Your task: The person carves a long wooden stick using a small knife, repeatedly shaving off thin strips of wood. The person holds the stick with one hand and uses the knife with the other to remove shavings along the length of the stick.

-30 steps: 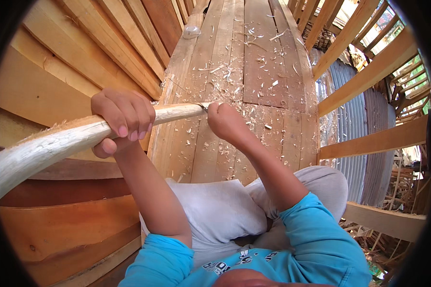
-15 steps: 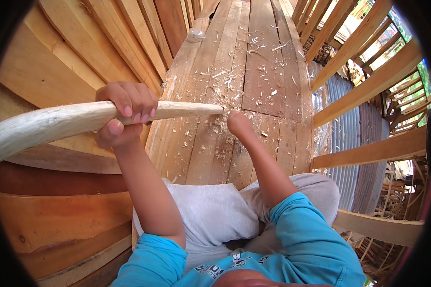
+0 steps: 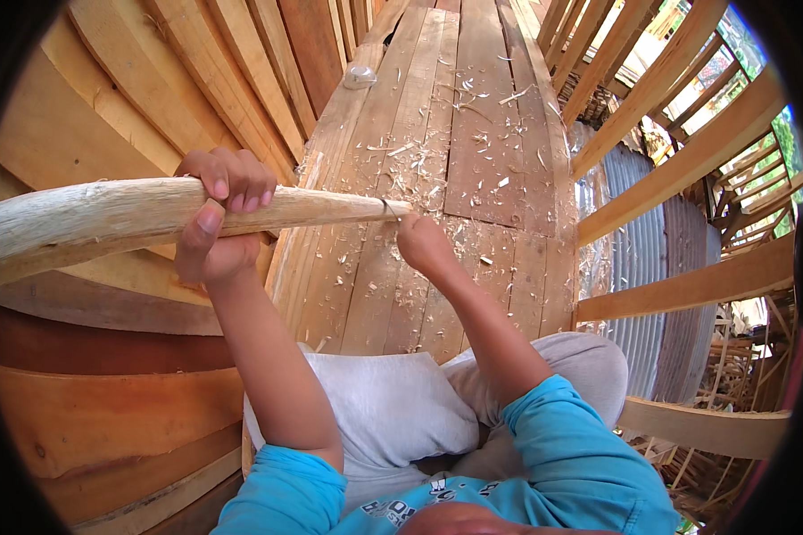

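My left hand [image 3: 227, 214] is wrapped round a long, pale, peeled wooden pole [image 3: 89, 218], thick at the left and tapering to a blunt tip. The thumb presses on the near side and the fingers curl over the top. Close to the tip, my right hand [image 3: 426, 242] is closed in a fist. From it a thin dark knife blade [image 3: 391, 209] shows across the wood; the handle is hidden in the fist. Pale wood shavings [image 3: 410, 165] lie scattered on the plank floor [image 3: 348, 308] below the pole.
Curved wooden planks [image 3: 80, 120] wall in the left side. Along the right run slanted wooden rails [image 3: 687, 156], with corrugated metal sheeting [image 3: 638, 259] beyond. A small clear plastic container [image 3: 360, 78] sits on the far left floor. My crossed legs [image 3: 384, 397] are close below.
The pole has rolled a little in my left hand, whose thumb sits higher on it. My right hand has moved slightly left against the tip, and the dark blade now shows.
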The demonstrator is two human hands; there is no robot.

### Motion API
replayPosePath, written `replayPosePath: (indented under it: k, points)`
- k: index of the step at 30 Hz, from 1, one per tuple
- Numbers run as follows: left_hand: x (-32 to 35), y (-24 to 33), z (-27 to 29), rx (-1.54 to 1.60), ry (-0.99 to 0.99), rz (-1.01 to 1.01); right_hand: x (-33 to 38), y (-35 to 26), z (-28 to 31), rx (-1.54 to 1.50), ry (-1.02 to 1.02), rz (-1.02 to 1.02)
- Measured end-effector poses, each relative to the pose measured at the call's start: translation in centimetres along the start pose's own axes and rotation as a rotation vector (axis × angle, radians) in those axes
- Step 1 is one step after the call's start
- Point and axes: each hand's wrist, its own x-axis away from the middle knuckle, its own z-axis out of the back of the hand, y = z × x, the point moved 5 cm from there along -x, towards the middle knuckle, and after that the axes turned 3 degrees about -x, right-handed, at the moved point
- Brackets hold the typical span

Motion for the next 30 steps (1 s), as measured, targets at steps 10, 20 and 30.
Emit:
replayPosePath:
  k: [10,20,30]
  points:
    - [-0.5,0.0,-0.1,-0.07,0.136,0.005,0.3,-0.4,0.2,-0.024,-0.078,-0.171]
    - [-1.1,0.8,-1.6,-0.101,0.174,0.029,1.9,-5.1,0.7,-0.267,-0.276,0.108]
    - [-0.5,0.2,-2.9,-0.153,0.027,-0.093,1.9,-4.1,-0.4,-0.534,-0.352,-0.081]
